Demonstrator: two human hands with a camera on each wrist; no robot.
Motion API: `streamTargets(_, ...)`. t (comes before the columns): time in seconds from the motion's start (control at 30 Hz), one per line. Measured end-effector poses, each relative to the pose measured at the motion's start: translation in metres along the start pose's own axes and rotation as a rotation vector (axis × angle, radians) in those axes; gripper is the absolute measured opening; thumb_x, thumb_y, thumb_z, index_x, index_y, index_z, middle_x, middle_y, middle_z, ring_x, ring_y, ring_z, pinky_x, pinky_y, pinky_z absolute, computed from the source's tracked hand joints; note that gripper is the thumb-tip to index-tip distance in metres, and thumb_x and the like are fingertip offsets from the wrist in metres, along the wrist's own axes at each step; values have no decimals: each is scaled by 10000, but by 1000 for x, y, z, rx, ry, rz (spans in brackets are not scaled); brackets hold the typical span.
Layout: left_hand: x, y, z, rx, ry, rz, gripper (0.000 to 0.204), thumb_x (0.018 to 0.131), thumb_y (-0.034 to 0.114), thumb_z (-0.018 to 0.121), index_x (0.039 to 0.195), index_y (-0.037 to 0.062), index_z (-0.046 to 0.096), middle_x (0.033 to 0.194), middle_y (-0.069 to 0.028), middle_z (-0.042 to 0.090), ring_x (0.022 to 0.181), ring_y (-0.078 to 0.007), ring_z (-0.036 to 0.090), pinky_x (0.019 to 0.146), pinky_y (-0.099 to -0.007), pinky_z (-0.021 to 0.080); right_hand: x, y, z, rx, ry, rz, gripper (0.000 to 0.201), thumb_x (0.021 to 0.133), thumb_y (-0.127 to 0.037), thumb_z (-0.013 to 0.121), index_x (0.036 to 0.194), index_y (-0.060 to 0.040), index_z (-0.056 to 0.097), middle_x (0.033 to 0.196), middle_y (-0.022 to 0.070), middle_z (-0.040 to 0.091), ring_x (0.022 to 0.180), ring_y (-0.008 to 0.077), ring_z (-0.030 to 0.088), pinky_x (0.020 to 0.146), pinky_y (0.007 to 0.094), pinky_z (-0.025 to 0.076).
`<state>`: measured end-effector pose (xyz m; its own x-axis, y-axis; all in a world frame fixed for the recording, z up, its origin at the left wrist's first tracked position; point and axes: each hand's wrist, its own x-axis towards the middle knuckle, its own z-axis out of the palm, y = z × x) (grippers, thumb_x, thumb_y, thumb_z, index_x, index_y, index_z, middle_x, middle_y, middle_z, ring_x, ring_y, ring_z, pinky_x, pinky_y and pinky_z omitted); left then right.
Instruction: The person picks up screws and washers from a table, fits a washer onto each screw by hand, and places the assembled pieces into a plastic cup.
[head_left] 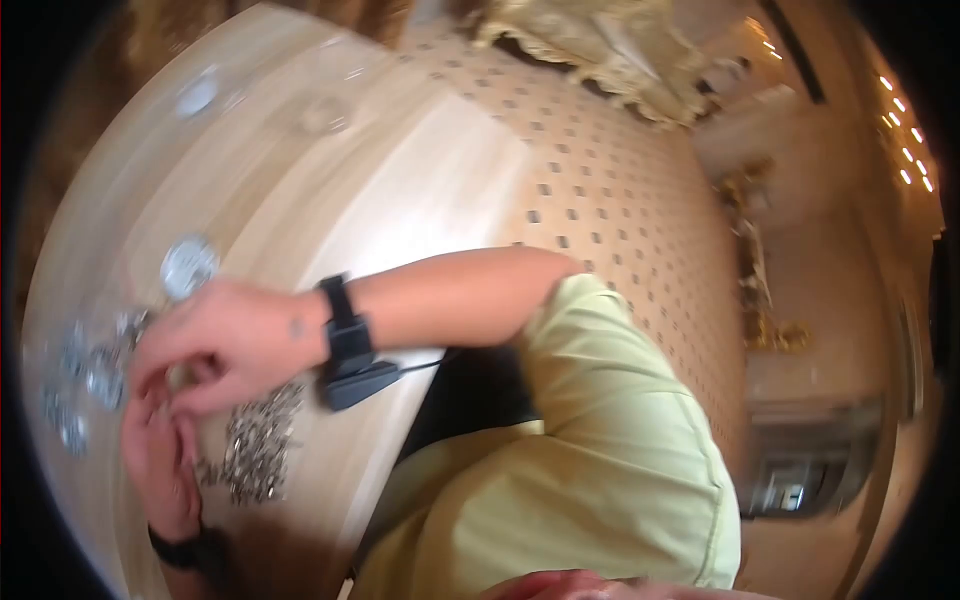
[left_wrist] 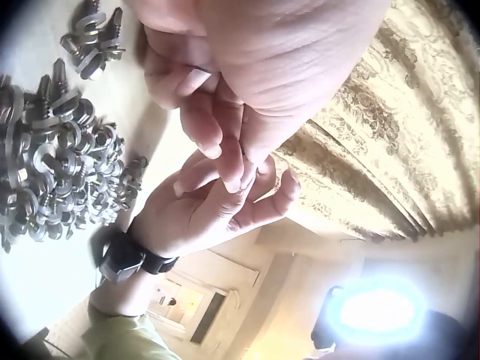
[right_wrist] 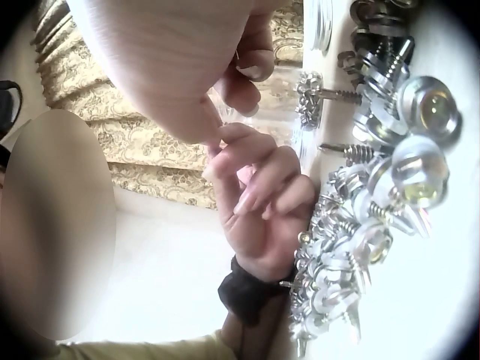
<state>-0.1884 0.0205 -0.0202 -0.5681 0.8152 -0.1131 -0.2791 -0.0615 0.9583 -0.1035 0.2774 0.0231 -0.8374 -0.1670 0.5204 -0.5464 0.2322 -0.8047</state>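
Note:
My right hand (head_left: pixel 225 340) and left hand (head_left: pixel 165 465) meet at their fingertips above the table (head_left: pixel 380 210). In the left wrist view, bent fingers and thumb of the left hand (left_wrist: pixel 262 67) touch those of the right hand (left_wrist: pixel 202 202). The right wrist view has the right hand (right_wrist: pixel 180 67) above the left hand (right_wrist: pixel 266 202), fingertips together. I cannot tell what lies between the fingertips, since the fingers hide it. Beside the hands is a heap of metal screws with washers (head_left: pixel 260 445), seen close up as screws (left_wrist: pixel 64 165) and as screws (right_wrist: pixel 337 255).
A round clear container (head_left: pixel 190 265) stands beyond the right hand, with another clear container (head_left: pixel 197 95) farther off. Small shiny clusters (head_left: pixel 105 380) lie left of the hands. A patterned gold curtain (left_wrist: pixel 375 135) hangs behind. A black wrist camera (head_left: pixel 350 350) has a cable.

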Motion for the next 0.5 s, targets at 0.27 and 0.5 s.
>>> streamTargets(0.27,1,-12,6,-134,132,56,480,1078,218,590,1469,-22,446,907,45,529,712,-16,445,622,-183,350,-2,0,6,97,56,-102,191,851,-122,787,1039,-93,777,931,44,757,713,196,684,608,299,534)
streamTargets(0.5,5,-2,10,-205,-3,37,607,1020,292,661,1490,-28,449,935,32,557,728,-29,470,623,-192,378,0,15,13,124,73,-176,156,832,-102,812,988,-96,793,880,48,746,776,213,699,663,325,548)
